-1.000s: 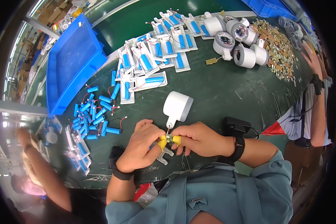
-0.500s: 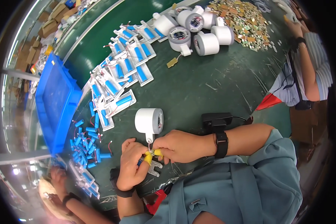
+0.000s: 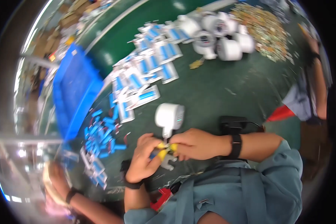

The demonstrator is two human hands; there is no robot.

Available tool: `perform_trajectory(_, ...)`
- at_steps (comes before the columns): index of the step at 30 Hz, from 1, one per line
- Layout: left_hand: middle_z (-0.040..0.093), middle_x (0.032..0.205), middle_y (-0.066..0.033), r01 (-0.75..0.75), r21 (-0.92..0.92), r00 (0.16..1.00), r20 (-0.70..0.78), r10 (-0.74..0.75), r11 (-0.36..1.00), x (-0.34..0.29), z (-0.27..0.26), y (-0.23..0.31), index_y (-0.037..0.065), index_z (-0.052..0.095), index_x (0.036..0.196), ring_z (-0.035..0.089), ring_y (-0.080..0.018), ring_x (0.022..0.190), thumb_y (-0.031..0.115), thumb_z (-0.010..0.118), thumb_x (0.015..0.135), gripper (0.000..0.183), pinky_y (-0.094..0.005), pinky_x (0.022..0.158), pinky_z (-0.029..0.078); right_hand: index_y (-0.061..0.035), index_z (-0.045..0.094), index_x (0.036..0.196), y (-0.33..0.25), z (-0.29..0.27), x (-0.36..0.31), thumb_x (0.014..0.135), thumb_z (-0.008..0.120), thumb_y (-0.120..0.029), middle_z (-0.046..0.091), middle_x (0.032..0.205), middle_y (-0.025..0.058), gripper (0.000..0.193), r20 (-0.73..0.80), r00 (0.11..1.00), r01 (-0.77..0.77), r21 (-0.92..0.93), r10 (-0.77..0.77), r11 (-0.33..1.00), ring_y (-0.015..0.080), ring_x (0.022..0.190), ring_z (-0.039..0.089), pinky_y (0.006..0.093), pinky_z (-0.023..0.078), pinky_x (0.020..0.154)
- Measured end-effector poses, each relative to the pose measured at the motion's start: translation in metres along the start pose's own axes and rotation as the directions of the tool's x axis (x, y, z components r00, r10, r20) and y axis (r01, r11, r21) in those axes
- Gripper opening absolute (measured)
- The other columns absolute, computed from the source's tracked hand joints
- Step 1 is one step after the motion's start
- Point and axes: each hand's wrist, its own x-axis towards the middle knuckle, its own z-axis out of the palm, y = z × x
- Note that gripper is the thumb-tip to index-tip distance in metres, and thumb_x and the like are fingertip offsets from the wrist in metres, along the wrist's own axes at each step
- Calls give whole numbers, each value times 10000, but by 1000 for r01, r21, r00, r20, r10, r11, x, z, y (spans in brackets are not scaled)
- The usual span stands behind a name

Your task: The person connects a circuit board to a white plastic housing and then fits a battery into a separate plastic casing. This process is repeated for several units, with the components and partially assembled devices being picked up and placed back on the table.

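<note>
A white round housing (image 3: 166, 115) with a grey rim and a short neck lies on the green table, its neck toward my fingers. A small greenish glow shows on its face. At the neck's end, my left hand (image 3: 145, 156) and my right hand (image 3: 192, 144) meet in a pinch, with yellow covers on some fingertips. What they grip is small, blurred and mostly hidden. Just below the fingertips sticks out a grey forked part (image 3: 169, 164); whether it is held or lying there I cannot tell. A bit of blue shows under my left fingers.
Loose blue battery cells (image 3: 104, 130) and white trays with blue cells (image 3: 149, 63) lie leftward, beside a blue bin (image 3: 76, 89). More white housings (image 3: 229, 48) and a heap of small boards (image 3: 263, 31) are at the back. A black device (image 3: 233, 123) sits near my right forearm. Other people's arms (image 3: 93, 205) reach in at both sides.
The whole view has shifted, so the table's things appear further right, and the picture is blurrier. A greenish glow now shows on the housing's face. My hands keep the same pinch.
</note>
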Motion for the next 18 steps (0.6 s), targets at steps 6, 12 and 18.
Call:
perform_trajectory(6, 584, 1056, -80, 106, -648, 954, -149, -262, 754, -20, -1, 14, 29, 512, 1218, 562, -191, 998, -53, 591, 876, 360, -357, 946, 430, 12, 594, 1093, -6, 1, -9, 981, 447, -83, 695, 900, 89, 208, 67, 994, -96, 147, 87, 985, 143, 804, 684, 255, 551, 682)
perform_trajectory(12, 634, 1018, -109, -163, -706, 804, -500, -322, 689, -59, -47, 36, 45, 577, 1090, 614, -210, 941, 51, 624, 891, 204, -323, 847, 484, 14, 602, 1082, -10, 0, -7, 991, 446, -71, 691, 889, 86, 199, 96, 995, -38, 0, 38, 999, 127, 784, 679, 244, 543, 669)
perform_trajectory(18, 644, 979, -65, 4, -496, 355, -811, -465, 868, -173, -147, 24, 22, 593, 1065, 611, -146, 868, 44, 591, 910, 156, -287, 798, 494, 6, 607, 1085, -12, 2, -6, 991, 450, -98, 690, 880, 90, 210, 60, 998, -33, -39, 36, 999, 137, 778, 682, 260, 540, 670)
